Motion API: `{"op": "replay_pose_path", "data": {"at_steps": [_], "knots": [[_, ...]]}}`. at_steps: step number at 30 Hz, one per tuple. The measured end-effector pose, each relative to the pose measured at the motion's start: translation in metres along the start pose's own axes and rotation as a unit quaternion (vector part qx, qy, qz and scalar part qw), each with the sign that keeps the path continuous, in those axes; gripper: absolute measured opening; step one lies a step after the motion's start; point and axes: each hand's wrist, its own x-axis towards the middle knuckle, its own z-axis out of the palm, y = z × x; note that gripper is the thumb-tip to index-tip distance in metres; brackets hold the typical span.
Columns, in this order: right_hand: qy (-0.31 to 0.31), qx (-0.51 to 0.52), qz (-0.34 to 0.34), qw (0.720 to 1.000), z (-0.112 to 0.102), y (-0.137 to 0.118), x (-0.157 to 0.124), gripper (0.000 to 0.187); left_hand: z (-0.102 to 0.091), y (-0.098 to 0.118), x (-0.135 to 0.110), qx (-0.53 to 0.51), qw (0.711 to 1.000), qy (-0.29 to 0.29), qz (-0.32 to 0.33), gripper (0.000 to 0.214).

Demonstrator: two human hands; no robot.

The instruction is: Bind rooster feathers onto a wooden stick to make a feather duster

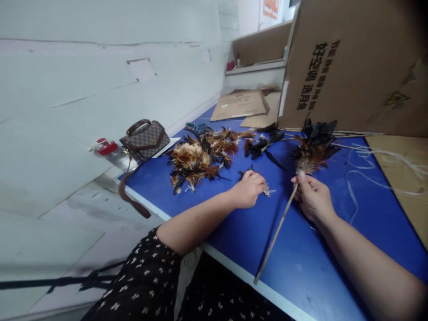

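My right hand (313, 196) is closed around a thin stick (277, 229), just below the feathers fixed to its upper end. Together they form a feather duster (312, 151) with dark, glossy and reddish-brown plumes, its bare stick slanting down toward the table's near edge. Low over the blue tabletop, my left hand (249, 189) has its fingers curled over a small bunch of feathers (266, 193). Dark tips show behind that hand and a pale end with a clear strand pokes out in front; the middle is hidden.
A large pile of brown and black feathers (200, 156) lies left, with black feathers (264, 145) beside it. White string (356, 187) trails at right. A patterned handbag (146, 140) and red-capped bottle (113, 154) stand far left. A big cardboard box (354, 67) rises behind.
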Motion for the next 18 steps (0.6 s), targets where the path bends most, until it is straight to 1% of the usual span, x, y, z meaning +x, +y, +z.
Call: {"op": "replay_pose_path", "data": {"at_steps": [3, 7, 9, 12, 13, 14, 16, 18], "knots": [[-0.010, -0.007, -0.002, 1.000, -0.001, 0.002, 0.001, 0.065, -0.001, -0.006, -0.002, 0.019, 0.999, 0.046, 0.021, 0.033], [-0.026, -0.007, 0.004, 1.000, -0.002, 0.002, 0.001, 0.064, -0.004, -0.003, -0.002, 0.042, 0.992, 0.114, 0.018, 0.024], [-0.029, -0.008, 0.003, 1.000, -0.003, 0.002, 0.001, 0.064, -0.007, 0.001, -0.002, 0.038, 0.989, 0.144, -0.017, 0.026], [-0.030, -0.010, -0.001, 1.000, -0.003, 0.002, 0.001, 0.064, -0.012, 0.007, -0.003, 0.047, 0.973, 0.185, -0.131, 0.030], [-0.030, -0.011, -0.002, 0.999, -0.003, 0.001, 0.001, 0.064, -0.014, 0.008, -0.004, 0.055, 0.966, 0.186, -0.172, 0.029], [-0.031, -0.012, -0.002, 0.999, -0.002, 0.001, 0.000, 0.063, -0.014, 0.009, -0.005, 0.064, 0.960, 0.174, -0.208, 0.029], [-0.033, -0.013, 0.001, 0.999, -0.001, 0.000, 0.000, 0.063, -0.014, 0.010, -0.008, 0.070, 0.954, 0.124, -0.262, 0.033], [-0.032, -0.010, 0.005, 0.999, -0.001, 0.000, 0.000, 0.065, -0.013, 0.009, -0.010, 0.056, 0.952, 0.067, -0.294, 0.038]]}}
